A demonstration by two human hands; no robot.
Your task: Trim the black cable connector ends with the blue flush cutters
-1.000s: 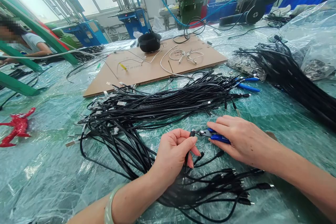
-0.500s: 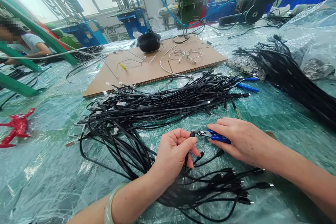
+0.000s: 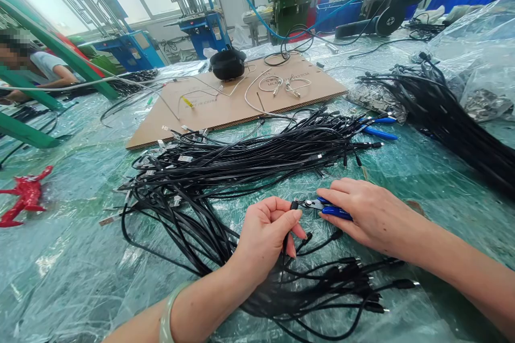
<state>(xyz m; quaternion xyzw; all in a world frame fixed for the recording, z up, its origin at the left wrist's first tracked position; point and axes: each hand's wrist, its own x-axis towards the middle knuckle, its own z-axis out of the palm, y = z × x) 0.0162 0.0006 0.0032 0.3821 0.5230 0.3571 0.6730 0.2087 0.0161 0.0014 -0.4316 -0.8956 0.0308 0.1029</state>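
Almost nothing has moved since a second ago: both hands sit in practically the same pose, and the cutter nose is still at the connector.

Left hand [image 3: 263, 238]: thumb and fingers clamped on a black cable connector [image 3: 294, 205], end toward the cutter. Right hand [image 3: 362, 214]: grip wrapped round the handles of blue-handled flush cutters [image 3: 337, 211]; can't tell if the blades are fully together. Connector sits up between the two hands, above the table [image 3: 80, 268], which is covered in crinkled clear film.

Clutter: loose black cable ends [image 3: 354, 273] lie right under the hands, crowding the near side. Big black cable bundle [image 3: 249, 155] runs across just beyond them, second blue-handled tool [image 3: 380, 134] by its right end. Behind that, cardboard sheet [image 3: 161, 126] with white cables [image 3: 300, 84] and a black visor-like object [image 3: 227, 66] on top. Another black cable bunch [image 3: 454, 118] at right, next to a clear plastic bag [image 3: 470, 37]. Red figurine [image 3: 26, 193] far left, well apart. Green beam [image 3: 24, 128] partly blocks the view of a co-worker [image 3: 48, 67].
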